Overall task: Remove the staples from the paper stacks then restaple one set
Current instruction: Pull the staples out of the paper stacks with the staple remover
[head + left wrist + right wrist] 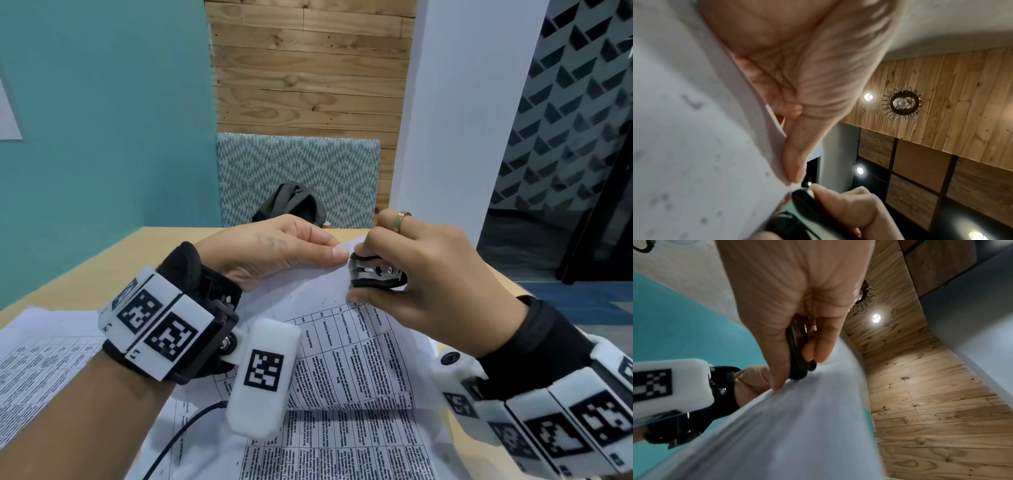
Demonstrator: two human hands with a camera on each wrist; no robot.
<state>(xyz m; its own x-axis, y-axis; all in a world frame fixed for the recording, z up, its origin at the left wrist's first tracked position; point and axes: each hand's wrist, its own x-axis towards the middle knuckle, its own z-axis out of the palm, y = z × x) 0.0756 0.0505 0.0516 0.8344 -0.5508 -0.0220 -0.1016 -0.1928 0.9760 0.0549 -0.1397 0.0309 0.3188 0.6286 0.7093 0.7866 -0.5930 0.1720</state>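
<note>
1. Paper (41, 356) printed with tables lies flat on the table (102, 260) at the far left, apart from both hands.
2. Left hand (267, 253) pinches the raised top corner of the paper stack (342, 342), thumb above and fingers beneath; the stack slopes up from the table toward that corner, its long axis running away from the person.
3. Staple remover (376, 274), black with metal claws, sits at the same corner, just right of the left thumb tip; whether the claws are under a staple cannot be told.
4. Right hand (428, 274) grips the staple remover, thumb on the near grip and fingers on the far grip.
5. Judgement: the right hand is nearer the corner's fastening; the coming pull likely runs away from the left hand's pinch.
</note>
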